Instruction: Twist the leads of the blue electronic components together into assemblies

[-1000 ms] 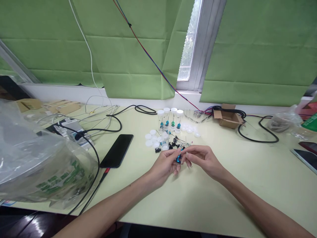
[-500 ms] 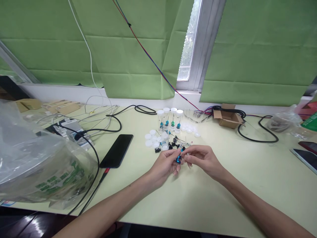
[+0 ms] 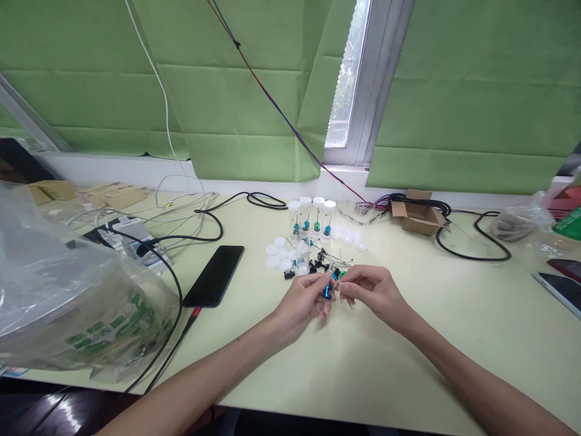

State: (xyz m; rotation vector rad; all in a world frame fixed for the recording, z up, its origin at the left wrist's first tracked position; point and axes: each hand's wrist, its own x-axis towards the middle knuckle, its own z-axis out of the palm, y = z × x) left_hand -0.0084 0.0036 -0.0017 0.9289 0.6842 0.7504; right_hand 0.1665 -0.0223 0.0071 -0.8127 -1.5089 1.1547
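My left hand (image 3: pixel 305 298) pinches a small shiny blue and dark part (image 3: pixel 327 290) between thumb and fingers; its exact kind is too small to tell. Close beside it, the fingers of my right hand (image 3: pixel 365 286) are drawn together at the part's right side, and whatever they hold is hidden. Just beyond lie loose black parts and thin metal pins (image 3: pixel 320 260). Several clear capped tubes (image 3: pixel 316 219) with blue or green pieces inside stand upright behind these. White round caps (image 3: pixel 273 262) lie to the left of the pile, near an open clear tube (image 3: pixel 302 259).
At left are a black phone (image 3: pixel 214 276), a large plastic bag (image 3: pixel 82 303) and tangled cables (image 3: pixel 181 239). An open cardboard box (image 3: pixel 418 215) stands at the back right, with a black cable (image 3: pixel 481 259) near it. Another phone (image 3: pixel 560 292) lies at the right edge.
My right hand has shifted slightly right, away from the blue part, and a green piece now shows just beyond its fingers. My left hand stays in place.
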